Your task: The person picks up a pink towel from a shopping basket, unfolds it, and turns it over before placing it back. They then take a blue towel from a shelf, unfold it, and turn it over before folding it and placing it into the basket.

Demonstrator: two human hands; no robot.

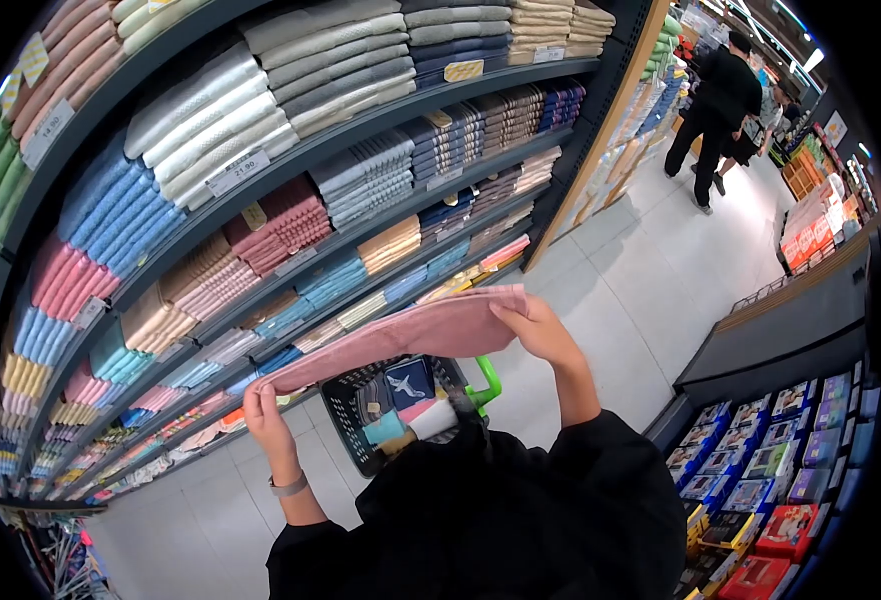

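Observation:
A pink towel is stretched out between my two hands, in front of the shelves and above a shopping basket. My left hand, with a grey band on its wrist, pinches the towel's left end. At the other end, my right hand grips the towel's right corner, thumb on top. Below the cloth is a dark basket with a green handle. Inside it lie a navy item with a white bird shape and several other goods, partly hidden by my dark clothing.
Shelves with several stacks of folded towels curve along the left and ahead. Racks of boxed goods stand at the right. Two people walk on the tiled aisle, one in black clothing. An orange display is beyond.

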